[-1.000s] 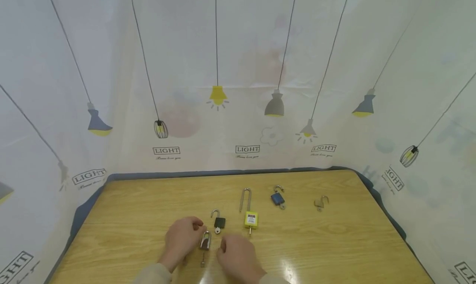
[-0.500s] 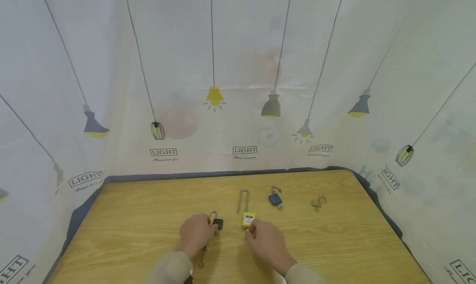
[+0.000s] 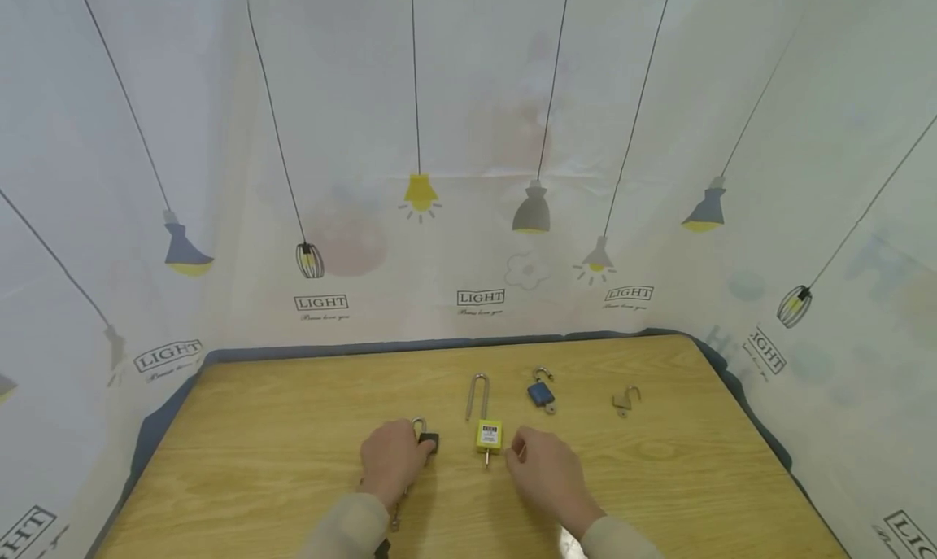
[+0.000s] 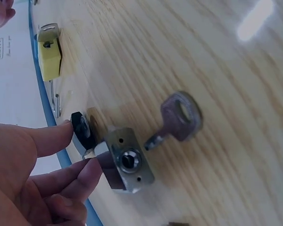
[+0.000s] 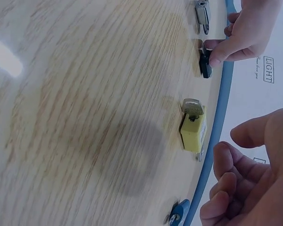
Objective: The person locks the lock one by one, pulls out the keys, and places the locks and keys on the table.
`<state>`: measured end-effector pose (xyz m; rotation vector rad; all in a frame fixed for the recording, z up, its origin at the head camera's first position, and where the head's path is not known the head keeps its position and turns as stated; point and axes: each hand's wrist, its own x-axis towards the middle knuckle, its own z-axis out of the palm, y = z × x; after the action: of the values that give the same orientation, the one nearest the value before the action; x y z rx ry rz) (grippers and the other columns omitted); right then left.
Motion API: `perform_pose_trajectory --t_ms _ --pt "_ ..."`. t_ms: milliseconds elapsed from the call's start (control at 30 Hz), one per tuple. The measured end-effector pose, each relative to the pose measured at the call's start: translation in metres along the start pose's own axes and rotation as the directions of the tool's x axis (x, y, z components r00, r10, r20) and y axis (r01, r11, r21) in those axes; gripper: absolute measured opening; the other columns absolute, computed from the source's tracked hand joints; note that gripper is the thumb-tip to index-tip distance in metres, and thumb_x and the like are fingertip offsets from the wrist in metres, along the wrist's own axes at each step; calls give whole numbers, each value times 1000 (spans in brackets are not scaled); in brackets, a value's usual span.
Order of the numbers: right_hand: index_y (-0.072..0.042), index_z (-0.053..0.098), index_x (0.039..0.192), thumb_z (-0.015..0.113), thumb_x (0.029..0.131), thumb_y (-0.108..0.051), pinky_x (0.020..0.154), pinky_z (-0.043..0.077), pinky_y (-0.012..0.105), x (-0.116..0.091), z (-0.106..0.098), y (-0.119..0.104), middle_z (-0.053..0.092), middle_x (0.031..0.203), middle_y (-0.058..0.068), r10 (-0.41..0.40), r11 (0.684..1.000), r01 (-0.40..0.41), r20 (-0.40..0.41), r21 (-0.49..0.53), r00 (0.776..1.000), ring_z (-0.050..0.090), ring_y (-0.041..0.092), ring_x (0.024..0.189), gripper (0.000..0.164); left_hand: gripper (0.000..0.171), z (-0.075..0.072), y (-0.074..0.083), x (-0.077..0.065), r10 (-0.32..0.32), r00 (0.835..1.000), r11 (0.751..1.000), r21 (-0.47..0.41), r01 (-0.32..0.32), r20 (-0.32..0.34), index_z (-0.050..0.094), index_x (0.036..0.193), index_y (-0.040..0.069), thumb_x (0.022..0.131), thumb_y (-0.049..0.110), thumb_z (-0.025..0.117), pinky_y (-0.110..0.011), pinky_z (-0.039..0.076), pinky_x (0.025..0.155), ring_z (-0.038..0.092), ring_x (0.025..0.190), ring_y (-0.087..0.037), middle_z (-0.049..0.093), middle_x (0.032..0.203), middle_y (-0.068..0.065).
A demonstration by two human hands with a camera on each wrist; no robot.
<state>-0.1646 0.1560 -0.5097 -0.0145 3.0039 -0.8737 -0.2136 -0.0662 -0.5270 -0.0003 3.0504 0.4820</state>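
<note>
My left hand (image 3: 391, 461) pinches the black padlock (image 3: 430, 439) on the wooden table, with the thumb against its body. A silver padlock (image 4: 125, 160) lies close by, its keyhole end showing in the left wrist view. A loose key (image 4: 179, 117) lies just apart from that keyhole. My right hand (image 3: 549, 469) hovers to the right of the yellow padlock (image 3: 489, 435), fingers loosely bent and holding nothing. A key (image 5: 192, 107) stands in the yellow padlock, and its long shackle (image 3: 478, 392) is swung out. The left hand partly hides the black padlock and hides the silver one from the head view.
Farther back on the table (image 3: 695, 461) lie a blue padlock (image 3: 540, 394) and a small brass-coloured padlock (image 3: 621, 401), both with raised shackles and keys in them. A printed curtain (image 3: 468, 250) surrounds the back and sides of the table.
My left hand has moved right from beside the silver padlock onto the black one. My right hand has moved right, past the yellow padlock's key, and is now apart from it.
</note>
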Motion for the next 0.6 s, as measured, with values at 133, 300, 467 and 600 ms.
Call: perform_pose_trajectory --t_ms 133,300,467,600 --pt "-15 62 83 64 86 -25 49 41 28 -1 -2 2 55 67 -5 21 1000 -21 16 11 1000 48 11 56 10 42 -1 6 1 -17 1000 1000 2 17 15 52 54 12 82 36 72 -25 30 40 41 43 -12 48 48 1" --pt "-16 61 82 64 86 -25 49 41 28 -3 -3 5 54 66 -5 31 999 -31 17 12 999 47 11 56 10 33 -4 13 1 -11 1000 998 55 10 22 59 65 10 82 35 72 -26 32 43 43 47 -14 50 55 -2" --pt "-16 61 81 64 86 -25 48 39 28 -3 -3 7 54 66 -5 15 1000 -15 2 8 1000 46 11 55 11 29 -2 15 1 14 1000 995 95 -13 -7 63 74 10 81 36 73 -26 33 43 44 48 -15 50 57 -2" --pt "-16 62 81 64 86 -26 48 40 27 -4 -2 10 56 68 -4 6 1000 -5 -8 10 1000 47 10 56 11 26 2 13 4 26 999 999 43 -24 -31 70 86 10 79 35 76 -26 32 41 43 47 -13 52 58 -1"
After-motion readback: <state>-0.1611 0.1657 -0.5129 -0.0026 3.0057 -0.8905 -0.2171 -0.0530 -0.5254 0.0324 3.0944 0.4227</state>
